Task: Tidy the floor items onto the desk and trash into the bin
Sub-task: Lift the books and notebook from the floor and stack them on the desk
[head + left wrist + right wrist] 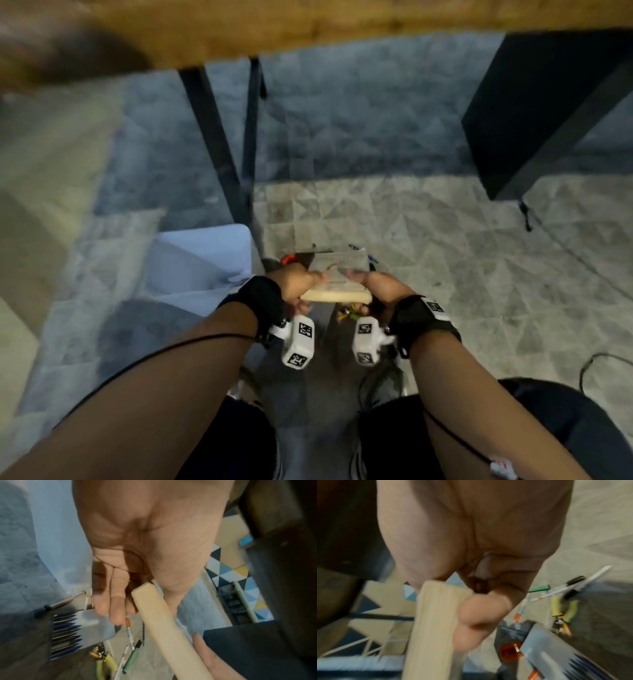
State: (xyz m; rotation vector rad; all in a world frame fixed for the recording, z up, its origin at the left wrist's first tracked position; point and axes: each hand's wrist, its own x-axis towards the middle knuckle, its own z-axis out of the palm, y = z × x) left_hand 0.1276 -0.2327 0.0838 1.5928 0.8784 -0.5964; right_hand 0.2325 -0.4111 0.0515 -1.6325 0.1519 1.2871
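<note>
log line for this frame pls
phase: lifting item off floor | held: wooden block | left hand + right hand grip its ends | floor: pens, pliers | desk: not reached

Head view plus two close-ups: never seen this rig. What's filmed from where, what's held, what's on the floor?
No robot here: a person wears three cameras. The head view looks down at both forearms; the white tagged blocks on the wrist straps are the wrist cameras, each looking along its palm.

The left hand and right hand hold the two ends of one pale wooden block. The right hand's fingers curl round its end.

On the grey patterned floor below lie a clear box of blue pens, yellow-handled pliers, a green marker and loose pens. It is all blurred. The wooden desk edge runs along the top.
</note>
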